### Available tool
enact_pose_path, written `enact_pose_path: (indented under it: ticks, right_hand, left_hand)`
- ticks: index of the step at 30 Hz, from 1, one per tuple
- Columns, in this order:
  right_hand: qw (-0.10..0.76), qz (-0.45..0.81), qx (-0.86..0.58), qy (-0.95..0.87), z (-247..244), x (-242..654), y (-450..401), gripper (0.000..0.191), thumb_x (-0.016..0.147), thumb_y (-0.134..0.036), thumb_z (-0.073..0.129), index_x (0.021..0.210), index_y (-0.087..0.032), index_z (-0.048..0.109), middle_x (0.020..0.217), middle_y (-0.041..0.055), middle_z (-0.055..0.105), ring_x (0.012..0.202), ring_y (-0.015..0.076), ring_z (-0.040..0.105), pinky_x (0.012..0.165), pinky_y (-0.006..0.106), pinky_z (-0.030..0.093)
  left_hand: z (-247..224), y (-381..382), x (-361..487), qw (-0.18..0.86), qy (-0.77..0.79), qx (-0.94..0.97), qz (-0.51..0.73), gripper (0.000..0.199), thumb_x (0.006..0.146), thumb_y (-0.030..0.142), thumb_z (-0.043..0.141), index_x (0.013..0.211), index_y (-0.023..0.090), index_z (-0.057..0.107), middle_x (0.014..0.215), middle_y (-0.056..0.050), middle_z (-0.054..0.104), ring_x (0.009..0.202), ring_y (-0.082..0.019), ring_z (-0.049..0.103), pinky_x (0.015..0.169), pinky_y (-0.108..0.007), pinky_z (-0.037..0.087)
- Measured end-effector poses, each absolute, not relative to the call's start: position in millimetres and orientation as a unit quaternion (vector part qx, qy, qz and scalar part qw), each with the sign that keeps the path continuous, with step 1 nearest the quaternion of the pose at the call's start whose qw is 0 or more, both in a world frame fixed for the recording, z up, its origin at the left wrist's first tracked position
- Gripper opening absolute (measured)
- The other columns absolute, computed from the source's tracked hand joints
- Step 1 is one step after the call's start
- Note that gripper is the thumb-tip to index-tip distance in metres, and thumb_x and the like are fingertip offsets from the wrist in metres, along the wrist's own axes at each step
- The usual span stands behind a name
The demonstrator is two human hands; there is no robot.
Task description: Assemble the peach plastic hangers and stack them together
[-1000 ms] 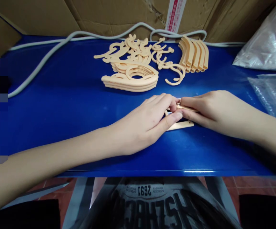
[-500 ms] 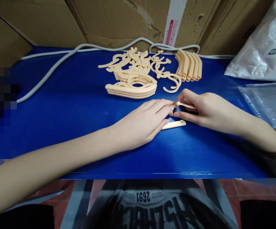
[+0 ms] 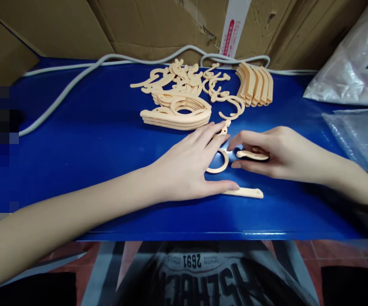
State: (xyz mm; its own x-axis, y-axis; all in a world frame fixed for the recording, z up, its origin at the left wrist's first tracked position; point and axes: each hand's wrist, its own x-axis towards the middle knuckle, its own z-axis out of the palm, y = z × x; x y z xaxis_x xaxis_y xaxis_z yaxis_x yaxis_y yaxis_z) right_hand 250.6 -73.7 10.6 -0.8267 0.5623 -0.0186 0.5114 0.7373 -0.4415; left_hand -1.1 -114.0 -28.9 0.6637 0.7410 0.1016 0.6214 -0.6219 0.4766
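My left hand [image 3: 188, 165] lies open with fingers spread over a cream plastic hanger part with a ring [image 3: 224, 163], whose small knobbed end [image 3: 226, 127] pokes out past the fingertips. Under the left thumb is a flat cream hanger arm [image 3: 249, 193] with a hole near its end. Just to the right, my right hand [image 3: 266, 151] is curled around another slim cream hanger piece [image 3: 252, 155]; its far end is hidden in the palm. A small gap separates this piece from the ring. Most of the part beneath my left hand is covered.
Behind my hands are a stack of hanger frames [image 3: 175, 120], a loose heap of hooks [image 3: 184, 78] and a row of curved arms [image 3: 256, 85]. A white cable [image 3: 75, 83] runs along the cardboard [image 3: 158, 29]. Plastic bags [image 3: 346, 68] lie at right.
My left fingers have spread, uncovering the ring, and the thumb has moved toward the table's front edge with the flat arm. My right hand and its piece have drawn slightly away from the left fingertips.
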Motion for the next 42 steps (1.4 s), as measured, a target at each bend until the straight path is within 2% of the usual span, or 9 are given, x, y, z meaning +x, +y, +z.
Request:
enact_pose_path:
  ticks: [5, 10, 16, 19, 23, 28, 30, 35, 42]
  right_hand:
    - [0.039, 0.221, -0.259, -0.939, 14.0, 246.4, -82.3, 0.033, 0.109, -0.039, 0.056, 0.123, -0.022, 0.081, 0.094, 0.0072, 0.082, 0.071, 0.0208, 0.070, 0.065, 0.033, 0.041]
    - [0.030, 0.276, -0.217, -0.936, 20.8, 242.6, -86.6, 0.037, 0.112, -0.039, 0.053, 0.103, -0.018, 0.082, 0.082, 0.0044, 0.077, 0.065, 0.0168, 0.064, 0.063, 0.033, 0.039]
    - [0.182, 0.198, -0.376, -0.887, 23.4, 243.0, -85.3, 0.037, 0.106, -0.056, 0.063, 0.119, -0.022, 0.071, 0.076, -0.0013, 0.065, 0.065, 0.0170, 0.053, 0.065, 0.034, 0.039]
    - [0.235, 0.171, -0.442, -0.849, 26.0, 244.3, -82.8, 0.039, 0.108, -0.061, 0.055, 0.109, -0.024, 0.064, 0.080, 0.0003, 0.059, 0.070, 0.0187, 0.048, 0.068, 0.036, 0.038]
    - [0.216, 0.184, -0.419, -0.863, 26.0, 244.3, -80.4, 0.039, 0.111, -0.055, 0.048, 0.089, -0.024, 0.057, 0.075, -0.0006, 0.053, 0.068, 0.0171, 0.047, 0.069, 0.035, 0.037]
    - [0.152, 0.143, -0.393, -0.895, 21.4, 244.6, -79.3, 0.038, 0.112, -0.047, 0.046, 0.094, -0.021, 0.067, 0.080, 0.0044, 0.068, 0.068, 0.0190, 0.058, 0.069, 0.034, 0.036]
    - [0.134, 0.125, -0.415, -0.891, 21.6, 244.5, -79.3, 0.037, 0.111, -0.048, 0.047, 0.095, -0.021, 0.067, 0.075, 0.0039, 0.065, 0.063, 0.0185, 0.054, 0.067, 0.035, 0.033]
    - [0.152, 0.140, -0.439, -0.875, 24.9, 243.1, -78.5, 0.052, 0.110, -0.067, 0.044, 0.079, -0.025, 0.050, 0.064, 0.0005, 0.055, 0.056, 0.0160, 0.042, 0.063, 0.036, 0.029]
    - [0.131, 0.187, -0.425, -0.876, 24.5, 245.6, -77.5, 0.056, 0.096, -0.080, 0.062, 0.083, -0.026, 0.051, 0.064, -0.0023, 0.056, 0.060, 0.0165, 0.048, 0.061, 0.034, 0.033]
  left_hand:
    - [-31.3, -114.0, -0.3, 0.193, 0.381, 0.894, 0.133, 0.121, 0.092, 0.089, 0.065, 0.169, 0.000, 0.038, 0.184, -0.027, 0.022, 0.174, -0.043, 0.015, 0.142, -0.061, 0.021]
    - [-33.4, -112.7, -1.8, 0.168, 0.357, 0.912, 0.111, 0.118, 0.098, 0.087, 0.057, 0.171, -0.003, 0.033, 0.184, -0.028, 0.014, 0.175, -0.038, 0.010, 0.144, -0.055, 0.014]
    - [-34.2, -112.8, -5.7, 0.127, 0.329, 0.922, 0.158, 0.093, 0.110, 0.071, 0.053, 0.169, 0.001, 0.037, 0.180, -0.025, 0.034, 0.172, -0.033, 0.030, 0.141, -0.048, 0.029]
    - [-32.1, -115.1, -5.3, 0.107, 0.330, 0.919, 0.185, 0.072, 0.116, 0.055, 0.049, 0.166, 0.004, 0.043, 0.175, -0.022, 0.046, 0.165, -0.030, 0.045, 0.136, -0.043, 0.040]
    - [-29.9, -117.4, -3.7, 0.093, 0.316, 0.922, 0.203, 0.053, 0.119, 0.040, 0.046, 0.160, 0.007, 0.051, 0.167, -0.020, 0.058, 0.156, -0.028, 0.057, 0.130, -0.041, 0.048]
    - [-30.6, -116.7, -2.8, 0.089, 0.274, 0.933, 0.216, 0.051, 0.109, 0.055, 0.066, 0.130, 0.009, 0.066, 0.156, -0.025, 0.065, 0.154, -0.038, 0.057, 0.131, -0.052, 0.047]
    - [-30.3, -116.3, -2.4, 0.090, 0.265, 0.938, 0.207, 0.042, 0.108, 0.050, 0.069, 0.122, 0.010, 0.067, 0.157, -0.026, 0.064, 0.156, -0.041, 0.055, 0.132, -0.056, 0.045]
    - [-30.0, -116.7, -0.6, 0.089, 0.260, 0.944, 0.180, 0.021, 0.114, 0.024, 0.052, 0.126, 0.012, 0.065, 0.163, -0.024, 0.058, 0.159, -0.043, 0.051, 0.132, -0.063, 0.043]
    - [-29.7, -114.4, 0.1, 0.155, 0.278, 0.930, 0.187, 0.020, 0.115, 0.025, 0.048, 0.123, 0.013, 0.061, 0.164, -0.023, 0.057, 0.160, -0.039, 0.049, 0.134, -0.063, 0.040]
